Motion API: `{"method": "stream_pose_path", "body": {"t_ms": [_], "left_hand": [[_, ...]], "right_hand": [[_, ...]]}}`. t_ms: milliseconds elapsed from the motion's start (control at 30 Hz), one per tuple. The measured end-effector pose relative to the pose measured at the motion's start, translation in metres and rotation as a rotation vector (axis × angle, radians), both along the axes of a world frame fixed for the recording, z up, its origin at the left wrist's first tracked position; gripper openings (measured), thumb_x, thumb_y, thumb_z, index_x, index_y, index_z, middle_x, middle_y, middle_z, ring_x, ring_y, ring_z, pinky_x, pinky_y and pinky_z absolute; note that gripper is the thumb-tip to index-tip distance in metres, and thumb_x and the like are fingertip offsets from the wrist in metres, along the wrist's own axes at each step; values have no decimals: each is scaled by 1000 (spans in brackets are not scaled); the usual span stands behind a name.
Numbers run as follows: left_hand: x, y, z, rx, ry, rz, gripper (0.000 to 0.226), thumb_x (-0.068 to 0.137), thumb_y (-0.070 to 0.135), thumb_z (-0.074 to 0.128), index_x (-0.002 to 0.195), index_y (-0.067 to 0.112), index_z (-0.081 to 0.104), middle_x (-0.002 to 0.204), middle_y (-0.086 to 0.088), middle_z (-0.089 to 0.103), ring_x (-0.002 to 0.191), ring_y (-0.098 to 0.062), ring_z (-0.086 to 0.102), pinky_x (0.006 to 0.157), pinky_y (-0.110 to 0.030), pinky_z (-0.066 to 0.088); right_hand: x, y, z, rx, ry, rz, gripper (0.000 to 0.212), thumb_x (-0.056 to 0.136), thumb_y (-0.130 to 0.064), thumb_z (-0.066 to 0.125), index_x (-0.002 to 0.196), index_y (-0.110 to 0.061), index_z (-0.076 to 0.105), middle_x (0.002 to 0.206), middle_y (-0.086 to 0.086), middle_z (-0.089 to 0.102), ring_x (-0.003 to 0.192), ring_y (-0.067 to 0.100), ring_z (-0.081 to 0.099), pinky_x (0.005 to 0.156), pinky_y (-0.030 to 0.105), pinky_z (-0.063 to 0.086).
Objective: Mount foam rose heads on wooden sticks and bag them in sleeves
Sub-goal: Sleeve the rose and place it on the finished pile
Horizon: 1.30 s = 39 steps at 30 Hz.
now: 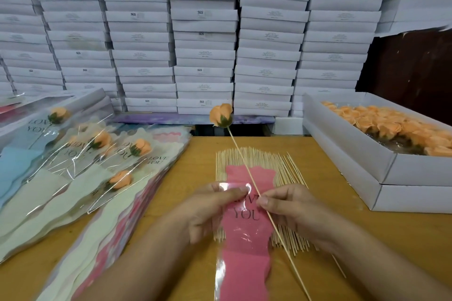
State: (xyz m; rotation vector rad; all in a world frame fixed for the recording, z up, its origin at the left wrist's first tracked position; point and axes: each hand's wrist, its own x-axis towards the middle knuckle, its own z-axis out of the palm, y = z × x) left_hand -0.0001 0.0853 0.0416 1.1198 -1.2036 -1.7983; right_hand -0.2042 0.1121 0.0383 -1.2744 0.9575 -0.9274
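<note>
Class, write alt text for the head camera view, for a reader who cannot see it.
Two hands work a pink sleeve over a wooden table: the left hand pinches its top edge, the right hand pinches a stick topped with an orange rose head. Loose sticks lie beneath, bagged roses left, a box of rose heads right.
</note>
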Motion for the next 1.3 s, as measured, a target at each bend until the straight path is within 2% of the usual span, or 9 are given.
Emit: {"method": "stream_pose_path", "body": {"t_ms": [133, 300, 533, 667, 833, 900, 967, 1067, 1300], "left_hand": [[-1, 2, -3, -30, -27, 46, 36, 87, 15, 72, 119, -1, 69, 112, -27, 71, 103, -40, 68, 96, -52, 54], [3, 4, -5, -46, -36, 8, 19, 89, 3, 70, 107, -1, 71, 87, -15, 75, 72, -23, 73, 62, -32, 60], [2, 11, -4, -24, 10, -84, 34, 91, 12, 68, 121, -4, 63, 112, -27, 71, 100, -37, 72, 85, -46, 61], [1, 11, -6, -30, 11, -66, 22, 89, 5, 70, 110, -2, 69, 104, -26, 73, 84, -30, 75, 69, -39, 63], [0, 12, -6, -24, 19, -30, 23, 84, 0, 72, 107, -5, 70, 100, -25, 74, 80, -29, 76, 65, -34, 61], [0, 13, -5, -8, 21, -31, 10, 83, -2, 72, 89, 4, 78, 90, -22, 76, 73, -26, 76, 58, -30, 60], [1, 12, -7, 1, 23, -12, 25, 82, -3, 73, 66, 14, 80, 81, -18, 76, 63, -23, 74, 51, -29, 58], [-1, 12, -7, 10, 63, 21, 8, 82, 3, 75, 89, 5, 77, 94, -22, 76, 73, -27, 74, 63, -38, 62], [0, 12, -4, 37, 94, 54, 43, 78, 4, 74, 118, -8, 65, 104, -28, 72, 81, -33, 74, 74, -42, 63]], "right_hand": [[-1, 0, 1, 7, -32, -14, 14, 80, -21, 75, 89, -11, 81, 91, 10, 77, 82, 17, 74, 70, 20, 56], [-10, -8, -1, -17, 4, -205, 30, 71, -26, 79, 93, -6, 78, 103, 14, 75, 88, 26, 73, 78, 34, 58], [-12, -9, 0, -7, -35, -183, 25, 77, -23, 75, 94, -4, 78, 103, 14, 76, 97, 27, 74, 79, 28, 59], [-7, -9, -2, 1, -61, -201, 30, 76, -21, 75, 98, -1, 76, 102, 17, 76, 97, 29, 74, 80, 31, 59], [-5, -7, -1, 1, -50, -214, 31, 76, -23, 76, 98, -1, 76, 101, 15, 76, 95, 28, 74, 76, 30, 60], [-5, -6, 0, 5, -51, -208, 30, 77, -22, 75, 98, -1, 76, 101, 16, 76, 93, 29, 74, 74, 29, 60], [-4, -6, 0, 9, -43, -202, 27, 77, -21, 75, 97, -2, 77, 100, 16, 76, 93, 29, 74, 75, 30, 60], [-4, -5, -1, 11, -44, -212, 26, 77, -20, 75, 95, -1, 77, 99, 16, 76, 91, 28, 75, 74, 28, 60], [-2, -3, 1, -1, -32, -202, 30, 75, -21, 74, 97, -1, 77, 98, 15, 76, 91, 27, 74, 72, 29, 60]]}}
